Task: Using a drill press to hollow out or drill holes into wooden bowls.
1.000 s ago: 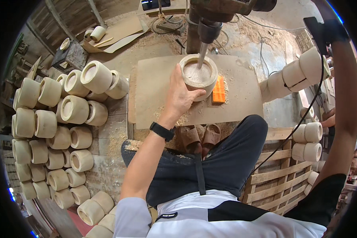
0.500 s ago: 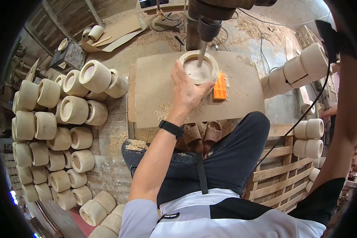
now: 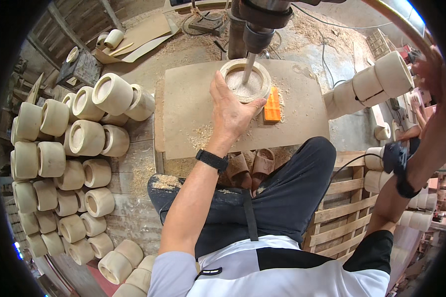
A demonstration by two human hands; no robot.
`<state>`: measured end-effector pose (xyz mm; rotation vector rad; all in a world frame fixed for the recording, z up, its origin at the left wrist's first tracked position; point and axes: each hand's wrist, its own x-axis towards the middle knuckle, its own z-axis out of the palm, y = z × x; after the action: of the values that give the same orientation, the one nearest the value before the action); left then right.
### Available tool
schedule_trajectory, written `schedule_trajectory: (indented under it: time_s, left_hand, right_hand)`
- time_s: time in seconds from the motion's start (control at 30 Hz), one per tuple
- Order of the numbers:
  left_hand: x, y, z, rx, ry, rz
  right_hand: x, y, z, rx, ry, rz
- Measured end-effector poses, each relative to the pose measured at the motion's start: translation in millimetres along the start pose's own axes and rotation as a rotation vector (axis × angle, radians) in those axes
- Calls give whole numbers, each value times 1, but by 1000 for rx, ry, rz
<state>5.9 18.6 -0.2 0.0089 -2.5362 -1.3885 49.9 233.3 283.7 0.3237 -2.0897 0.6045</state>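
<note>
Block point(image 3: 271, 107) on board point(image 3: 193, 106), right of cylinder point(image 3: 266, 81)

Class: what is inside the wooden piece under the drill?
Inside the wooden piece, a pale bottom and the drill bit's lower end show; the bit hides the bottom behind it.

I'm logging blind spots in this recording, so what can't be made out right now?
In the head view:
Right hand: dark and blurred near the right rim, so its finger positions are unclear.
Drill press head: its top is cut off by the upper edge.
Hollow wooden cup: part of its near outer side is hidden behind the left hand.
Drill bit: tip contact is too small to tell.
</note>
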Motion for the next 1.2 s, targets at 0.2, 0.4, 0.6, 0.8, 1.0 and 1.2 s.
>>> schedule_trajectory:
  time_s: [0.2, 0.4, 0.6, 0.8, 1.0, 1.2]
  left_hand:
    - [-1, 1, -1, -25, -6, -30]
    - [-1, -3, -3, -8, 0, -8]
    - [-1, -4, 3, 28, 57, 29]
    - [-1, -5, 2, 30, 64, 44]
    - [-2, -3, 1, -6, 51, 25]
    - [-1, -3, 2, 19, 54, 30]
  right_hand:
    - [-58, 9, 7, -150, 71, 113]
    - [-82, 14, 19, 16, 17, 110]
    - [-112, 16, 36, 205, -125, 341]
    - [-130, 38, 65, 266, -218, 324]
    - [-135, 59, 96, 356, -272, 349]
    - [-131, 95, 128, 415, -370, 382]
